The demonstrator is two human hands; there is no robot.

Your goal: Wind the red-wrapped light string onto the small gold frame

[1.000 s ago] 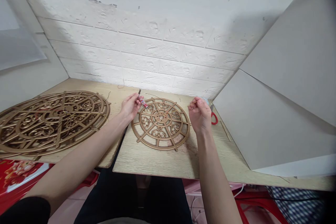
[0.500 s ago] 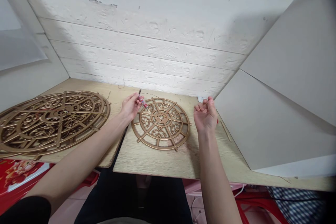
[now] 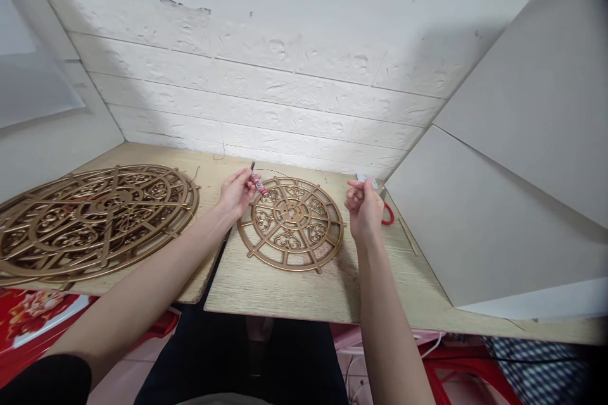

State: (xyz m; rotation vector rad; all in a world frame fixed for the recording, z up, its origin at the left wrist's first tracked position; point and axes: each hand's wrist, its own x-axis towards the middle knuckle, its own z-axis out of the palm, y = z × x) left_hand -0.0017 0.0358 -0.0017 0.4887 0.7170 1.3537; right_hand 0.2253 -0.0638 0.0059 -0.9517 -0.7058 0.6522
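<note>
My left hand is closed around a small red-and-white printed tube, which tilts over the upper left rim of a round gold openwork medallion. A dark thin end sticks up above the fingers, and a thin dark strand curves from near there over the medallion. The medallion lies flat on the wooden board in front of me. Off its right side, my right hand is raised with the fingers curled and thumb and forefinger close together. Whatever they pinch, if anything, is too small to see. Red-handled scissors lie partly hidden behind that hand.
Several larger gold openwork pieces are stacked on the left. A pale scrap lies by the white brick-patterned wall. White panels stand along the right side, with a thin stick beside them.
My right hand has turned and curled its fingers, shifting slightly left, so more of the red scissors shows. My left hand and the tube have hardly moved.
</note>
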